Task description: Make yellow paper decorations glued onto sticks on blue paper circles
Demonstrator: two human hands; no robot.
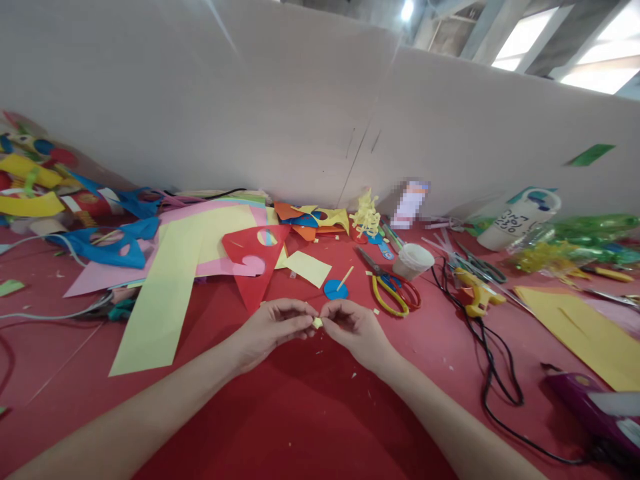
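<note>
Small pale-yellow star-like piece, pinched from both sides

So left hand and right hand both have fingertips closed on it (probably paper, too tiny to be sure), over the red tabletop, near a flat blue disc.

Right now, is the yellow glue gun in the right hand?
No, the yellow glue gun rests on the red table while the right hand touches a small yellow piece.

From afar I see a bare left hand and bare right hand; both slim forearms are uncovered too, tapering to narrow wrists.
</note>
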